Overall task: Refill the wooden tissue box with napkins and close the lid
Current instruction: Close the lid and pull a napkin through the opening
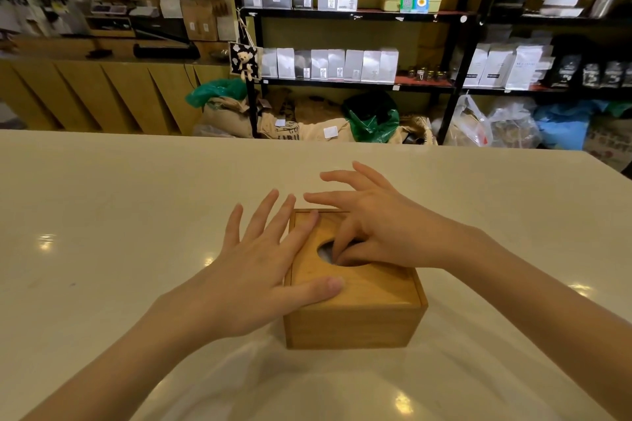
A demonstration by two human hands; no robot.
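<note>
1. The left hand lies flat, fingers straight and spread, palm down, thumb stretched out to the right.
2. The right hand arches, thumb and forefinger curled downward in a pinch, its other fingers extended leftward.
3. Both forearms are bare.

Person, head view: two arms and hands.

Left hand: bare, no glove, no ring, no watch or band at the wrist. Nails short, unpainted, with a natural sheen. Left forearm: bare along all that shows, no sleeve or cuff in view.

Right hand: bare, no glove, no ring. Nails short and plain where they show. Right forearm: bare to the frame's edge, no sleeve, no bracelet.
</note>
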